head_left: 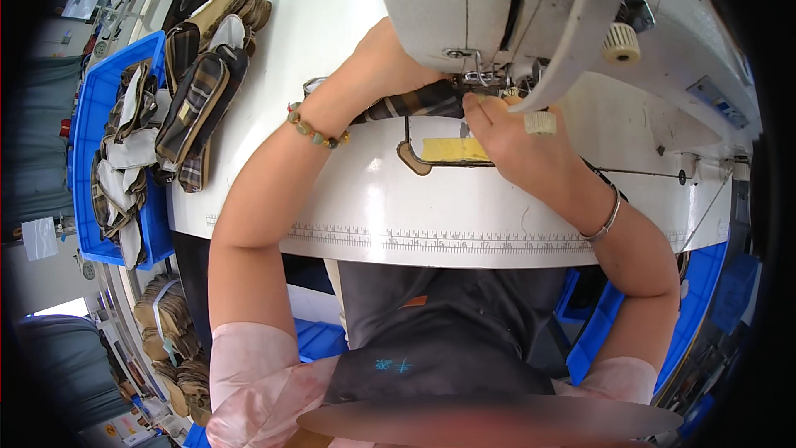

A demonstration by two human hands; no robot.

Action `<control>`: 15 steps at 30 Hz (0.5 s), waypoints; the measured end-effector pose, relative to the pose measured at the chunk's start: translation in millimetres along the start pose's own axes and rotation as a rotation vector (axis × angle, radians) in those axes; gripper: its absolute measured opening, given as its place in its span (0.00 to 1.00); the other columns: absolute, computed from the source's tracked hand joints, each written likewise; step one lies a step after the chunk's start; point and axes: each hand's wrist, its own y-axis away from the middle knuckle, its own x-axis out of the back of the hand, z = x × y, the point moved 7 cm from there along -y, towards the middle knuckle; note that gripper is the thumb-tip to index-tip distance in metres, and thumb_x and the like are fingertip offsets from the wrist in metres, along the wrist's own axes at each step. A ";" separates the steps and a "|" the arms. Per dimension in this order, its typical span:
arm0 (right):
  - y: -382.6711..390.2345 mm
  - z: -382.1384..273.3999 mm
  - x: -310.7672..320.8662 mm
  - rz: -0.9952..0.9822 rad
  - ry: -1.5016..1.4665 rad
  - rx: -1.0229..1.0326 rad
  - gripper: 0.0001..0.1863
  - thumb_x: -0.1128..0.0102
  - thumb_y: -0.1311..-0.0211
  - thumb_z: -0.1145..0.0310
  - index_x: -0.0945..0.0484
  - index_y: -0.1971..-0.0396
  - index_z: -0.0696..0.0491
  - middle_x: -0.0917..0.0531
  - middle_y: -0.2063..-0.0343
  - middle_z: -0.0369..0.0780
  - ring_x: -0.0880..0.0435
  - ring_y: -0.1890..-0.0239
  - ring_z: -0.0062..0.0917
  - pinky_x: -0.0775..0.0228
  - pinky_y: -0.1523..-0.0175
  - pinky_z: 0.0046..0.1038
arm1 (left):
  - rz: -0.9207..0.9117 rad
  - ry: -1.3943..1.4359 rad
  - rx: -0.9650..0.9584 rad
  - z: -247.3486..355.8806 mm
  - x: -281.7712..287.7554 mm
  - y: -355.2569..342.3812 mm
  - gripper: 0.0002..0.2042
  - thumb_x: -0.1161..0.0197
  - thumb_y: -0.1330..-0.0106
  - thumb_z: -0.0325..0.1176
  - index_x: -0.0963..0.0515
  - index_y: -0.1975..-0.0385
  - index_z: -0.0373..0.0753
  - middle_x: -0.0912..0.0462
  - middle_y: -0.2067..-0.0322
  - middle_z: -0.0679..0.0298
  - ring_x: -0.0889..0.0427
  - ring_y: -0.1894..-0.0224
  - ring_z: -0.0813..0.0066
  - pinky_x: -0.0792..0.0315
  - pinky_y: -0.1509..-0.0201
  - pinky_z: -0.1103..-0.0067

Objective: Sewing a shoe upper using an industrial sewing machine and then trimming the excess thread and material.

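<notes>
We count two hands at one sewing machine point(473, 4) on one white desk point(340, 199). Between them lies one dark plaid piece point(414, 104), its right end beside the presser foot point(479, 76); its long axis runs left to right, rising slightly toward that end. The right hand point(518, 137) has its fingers drawn nearly together, tips on that right end. The left hand point(398, 65) reaches behind the piece — its fingers are partly hidden, so we cannot tell how far they close. Nearer us sits one yellow strip point(452, 150), lying crosswise. At left we see one blue bin point(80, 166) with overlapping plaid pieces point(195, 108) — too tangled to count.
</notes>
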 end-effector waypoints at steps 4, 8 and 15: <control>-1.9 0.8 -0.4 -0.022 -0.028 -0.027 0.19 0.39 0.53 0.76 0.21 0.57 0.61 0.18 0.70 0.35 0.18 0.78 0.26 0.27 0.74 0.23 | 0.096 0.027 -0.079 5.9 7.5 1.5 0.13 0.31 0.41 0.39 0.17 0.56 0.45 0.13 0.60 0.62 0.15 0.57 0.62 0.23 0.54 0.72; -2.7 0.5 1.1 -0.030 -0.012 -0.025 0.18 0.39 0.53 0.76 0.21 0.57 0.61 0.17 0.70 0.35 0.18 0.78 0.25 0.27 0.73 0.23 | 0.132 -0.019 -0.054 6.1 8.7 0.7 0.13 0.31 0.41 0.37 0.17 0.56 0.44 0.13 0.61 0.61 0.15 0.58 0.61 0.22 0.55 0.72; -3.1 -0.5 1.6 -0.034 0.022 -0.023 0.18 0.39 0.52 0.76 0.21 0.57 0.61 0.17 0.70 0.35 0.18 0.77 0.24 0.27 0.71 0.23 | 0.143 -0.060 -0.094 0.9 8.8 0.4 0.13 0.32 0.41 0.36 0.17 0.57 0.44 0.13 0.62 0.61 0.15 0.59 0.59 0.22 0.57 0.71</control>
